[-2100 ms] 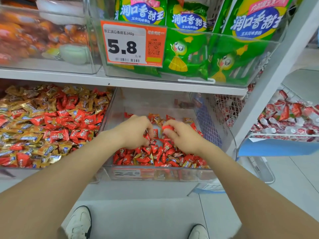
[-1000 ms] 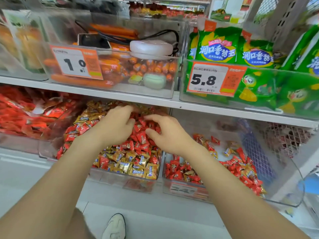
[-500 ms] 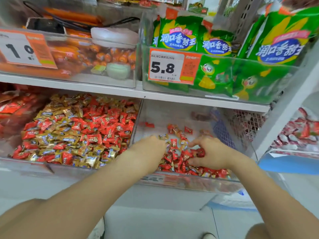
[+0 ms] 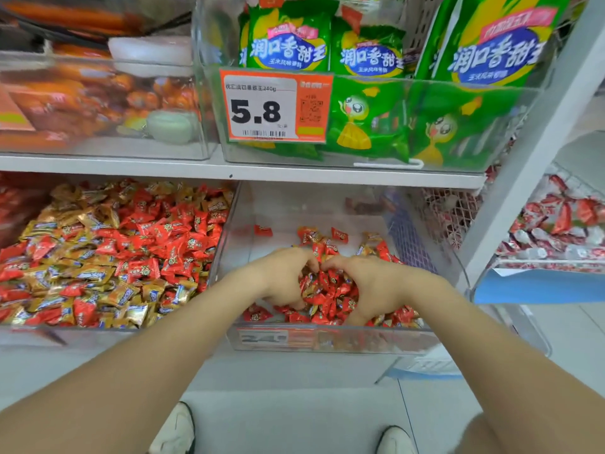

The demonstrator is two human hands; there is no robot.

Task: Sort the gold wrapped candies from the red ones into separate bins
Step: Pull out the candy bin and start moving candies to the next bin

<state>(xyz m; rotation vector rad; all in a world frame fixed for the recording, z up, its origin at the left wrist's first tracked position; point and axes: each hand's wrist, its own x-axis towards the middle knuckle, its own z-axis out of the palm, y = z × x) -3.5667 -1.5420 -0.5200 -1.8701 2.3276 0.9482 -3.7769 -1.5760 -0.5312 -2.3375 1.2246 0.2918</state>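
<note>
I have my left grip (image 4: 281,280) and right grip (image 4: 370,290) cupped and curled round the heap of red candies (image 4: 330,290) in the right-hand bin (image 4: 327,339), and I judge these light, crinkly, slippery wrappers best scooped from underneath, not pinched, lest they spill.

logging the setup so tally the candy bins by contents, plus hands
mixed gold and red bin: 1
mostly red bin: 1
hands, left hand and right hand, cupping candies: 2
total: 4
</note>
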